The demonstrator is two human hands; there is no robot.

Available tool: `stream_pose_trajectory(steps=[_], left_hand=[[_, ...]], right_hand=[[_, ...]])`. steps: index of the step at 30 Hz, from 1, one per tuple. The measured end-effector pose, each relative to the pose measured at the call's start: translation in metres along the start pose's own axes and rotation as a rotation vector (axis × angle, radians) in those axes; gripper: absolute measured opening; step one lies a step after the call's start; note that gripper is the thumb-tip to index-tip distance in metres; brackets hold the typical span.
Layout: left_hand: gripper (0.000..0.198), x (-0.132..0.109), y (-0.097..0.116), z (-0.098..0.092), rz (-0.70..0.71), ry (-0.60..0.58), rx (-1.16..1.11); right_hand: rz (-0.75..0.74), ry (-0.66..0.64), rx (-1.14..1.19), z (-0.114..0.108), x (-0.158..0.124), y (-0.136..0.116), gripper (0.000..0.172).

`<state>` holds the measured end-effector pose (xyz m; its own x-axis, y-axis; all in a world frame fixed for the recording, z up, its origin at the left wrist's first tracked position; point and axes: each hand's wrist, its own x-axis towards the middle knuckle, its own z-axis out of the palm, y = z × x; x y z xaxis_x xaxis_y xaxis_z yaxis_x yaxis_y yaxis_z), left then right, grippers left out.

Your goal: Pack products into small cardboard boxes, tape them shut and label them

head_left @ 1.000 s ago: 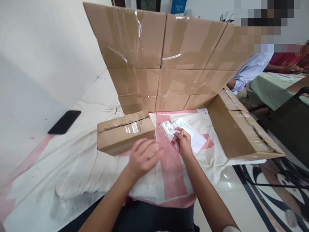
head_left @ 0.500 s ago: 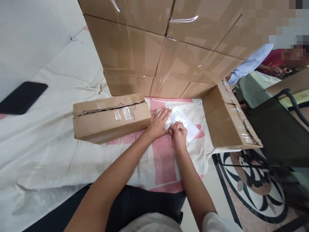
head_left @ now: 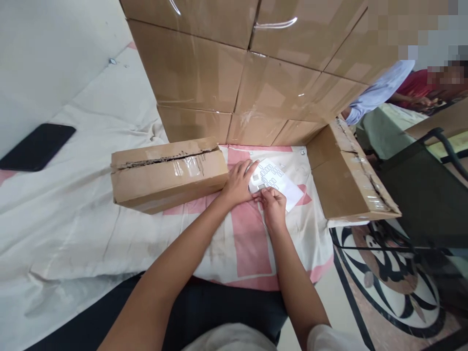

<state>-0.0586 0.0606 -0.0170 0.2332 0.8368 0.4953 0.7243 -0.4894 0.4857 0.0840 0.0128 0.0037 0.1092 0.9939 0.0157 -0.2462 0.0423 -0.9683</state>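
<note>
While left hand (head_left: 239,183) lies open against sticker sheet (head_left: 280,179), right hand (head_left: 272,207) pinches its edge

Stacked taped brown cardboard boxes (head_left: 234,73) wall off the table's (head_left: 73,234) far edge; a long torn brown carton (head_left: 168,173) and a slanted brown carton (head_left: 347,180) flank a gap; the near-left corner lies open.

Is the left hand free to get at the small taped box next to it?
Likely yes: the left hand rests open on the label sheet right beside the box, and nothing lies between them.
</note>
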Motion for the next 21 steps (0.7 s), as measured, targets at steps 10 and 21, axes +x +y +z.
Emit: stream_pose_trajectory(steps=[10,21], left_hand=[[0.099,0.0003,0.002,-0.0014,-0.073,-0.045,0.065],[0.102,-0.0005,0.0085,-0.006,-0.099,-0.078,0.131]], right_hand=[[0.051,0.04,-0.006,-0.001,-0.0036,0.0014,0.046],[0.094,0.042,0.018,-0.0012,-0.0101,-0.0028,0.048]])
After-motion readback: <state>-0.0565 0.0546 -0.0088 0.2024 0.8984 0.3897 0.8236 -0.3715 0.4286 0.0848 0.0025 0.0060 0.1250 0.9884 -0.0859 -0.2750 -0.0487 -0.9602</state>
